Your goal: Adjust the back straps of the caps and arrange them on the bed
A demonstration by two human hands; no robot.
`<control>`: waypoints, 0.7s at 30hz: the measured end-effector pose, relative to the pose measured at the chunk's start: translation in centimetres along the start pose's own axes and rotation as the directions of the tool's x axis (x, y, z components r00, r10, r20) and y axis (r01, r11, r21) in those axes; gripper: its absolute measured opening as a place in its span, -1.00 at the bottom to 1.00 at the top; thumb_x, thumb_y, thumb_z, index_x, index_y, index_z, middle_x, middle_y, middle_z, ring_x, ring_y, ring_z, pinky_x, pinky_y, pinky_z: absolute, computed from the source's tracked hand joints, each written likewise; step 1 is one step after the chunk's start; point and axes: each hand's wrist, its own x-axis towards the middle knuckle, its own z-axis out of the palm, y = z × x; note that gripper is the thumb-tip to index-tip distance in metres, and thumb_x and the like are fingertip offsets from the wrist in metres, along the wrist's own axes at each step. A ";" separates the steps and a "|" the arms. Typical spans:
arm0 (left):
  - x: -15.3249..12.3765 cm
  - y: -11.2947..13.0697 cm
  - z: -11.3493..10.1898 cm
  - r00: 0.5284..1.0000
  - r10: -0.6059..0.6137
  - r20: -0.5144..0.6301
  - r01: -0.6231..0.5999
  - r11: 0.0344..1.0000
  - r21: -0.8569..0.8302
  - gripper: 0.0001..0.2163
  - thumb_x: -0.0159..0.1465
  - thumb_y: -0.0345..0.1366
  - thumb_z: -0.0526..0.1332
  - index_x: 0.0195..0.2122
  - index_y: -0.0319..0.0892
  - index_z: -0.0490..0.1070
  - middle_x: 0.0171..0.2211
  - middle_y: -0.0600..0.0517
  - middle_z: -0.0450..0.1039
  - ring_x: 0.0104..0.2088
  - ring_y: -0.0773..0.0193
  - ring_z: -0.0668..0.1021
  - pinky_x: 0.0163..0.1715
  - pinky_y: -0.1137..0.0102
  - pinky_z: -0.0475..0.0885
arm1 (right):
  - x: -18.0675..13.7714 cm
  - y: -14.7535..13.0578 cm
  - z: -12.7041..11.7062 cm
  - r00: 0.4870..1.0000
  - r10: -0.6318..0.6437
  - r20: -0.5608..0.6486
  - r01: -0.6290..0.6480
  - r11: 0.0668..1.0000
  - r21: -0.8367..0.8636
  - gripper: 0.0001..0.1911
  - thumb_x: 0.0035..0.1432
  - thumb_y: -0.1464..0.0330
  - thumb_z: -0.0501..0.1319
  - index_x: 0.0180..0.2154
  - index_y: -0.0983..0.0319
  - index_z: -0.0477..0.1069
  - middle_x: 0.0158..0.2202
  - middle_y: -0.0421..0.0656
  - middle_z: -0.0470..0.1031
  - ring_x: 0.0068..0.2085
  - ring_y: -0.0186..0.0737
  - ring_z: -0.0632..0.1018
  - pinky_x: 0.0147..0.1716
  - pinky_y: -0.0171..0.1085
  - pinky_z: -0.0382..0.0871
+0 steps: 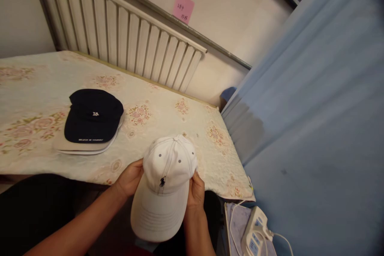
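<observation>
A white baseball cap [168, 172] with a small dark embroidered emblem is held up at the near edge of the bed, its brim pointing down towards me. My left hand [131, 177] grips its left side, fingertips hidden behind the crown. On the other side my right hand [196, 192] is closed on the cap's lower edge, with some fingers out of sight beneath it. To the left, a black cap [93, 114] with white lettering lies on top of paler caps [64, 144], of which only the brims show.
A floral-patterned cover [156, 116] spreads over the bed. Behind it stand a white radiator [129, 36] and a wall with a pink note [183, 8]. A blue curtain [315, 120] hangs at right. A power strip [254, 232] with cords sits at lower right.
</observation>
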 end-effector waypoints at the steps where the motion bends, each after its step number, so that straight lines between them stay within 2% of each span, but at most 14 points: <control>1: 0.0 0.1 -0.1 1.000 0.001 0.009 -0.001 1.000 -0.010 -0.58 0.26 -0.36 0.06 0.13 -0.37 0.34 -0.15 -0.22 0.57 -0.10 -0.05 0.58 0.03 0.14 0.36 | 0.0 0.1 0.0 1.000 0.001 0.003 -0.001 1.000 -0.004 -0.68 0.06 0.31 0.25 -0.11 0.23 0.50 -0.22 -0.08 0.64 -0.07 -0.11 0.58 0.10 -0.02 0.31; 6: -0.3 0.3 0.0 0.999 0.027 0.039 -0.025 0.999 -0.036 -0.59 0.32 -0.30 0.03 0.14 -0.35 0.34 -0.13 -0.21 0.57 -0.10 -0.02 0.58 0.02 0.17 0.35 | 0.5 0.4 -0.2 0.997 0.056 0.044 -0.054 0.998 -0.029 -0.64 0.11 0.22 0.20 -0.09 0.23 0.50 -0.15 -0.08 0.62 0.03 -0.10 0.53 0.15 -0.03 0.24; 12: -0.9 0.6 0.1 0.996 0.045 0.075 -0.042 0.999 -0.031 -0.56 0.35 -0.20 0.00 0.17 -0.34 0.30 -0.12 -0.20 0.56 -0.08 -0.03 0.57 0.05 0.16 0.32 | 0.7 0.5 -0.6 0.998 -0.008 0.058 0.009 1.000 -0.019 -0.57 0.14 0.08 0.14 -0.06 0.17 0.49 -0.07 -0.14 0.59 0.11 -0.16 0.46 0.21 -0.09 0.15; 17: -1.1 0.3 0.2 0.986 0.123 0.113 -0.117 0.991 -0.064 -0.52 0.34 -0.12 0.01 0.20 -0.30 0.25 -0.05 -0.19 0.53 -0.04 -0.02 0.55 0.08 0.13 0.29 | 0.5 0.4 -0.4 1.000 0.031 -0.002 -0.031 0.999 0.038 -0.60 0.19 0.12 0.10 -0.09 0.19 0.51 -0.14 -0.13 0.62 0.04 -0.16 0.53 0.20 -0.09 0.17; 21: -1.1 -0.1 -0.1 0.974 0.186 0.131 -0.179 0.982 -0.061 -0.48 0.29 -0.08 0.10 0.19 -0.30 0.25 -0.03 -0.20 0.51 -0.02 -0.04 0.53 0.09 0.10 0.29 | 0.3 0.4 -0.4 0.997 0.060 -0.041 -0.056 0.995 0.087 -0.62 0.22 0.16 0.06 -0.12 0.19 0.53 -0.19 -0.15 0.64 -0.03 -0.19 0.56 0.18 -0.10 0.20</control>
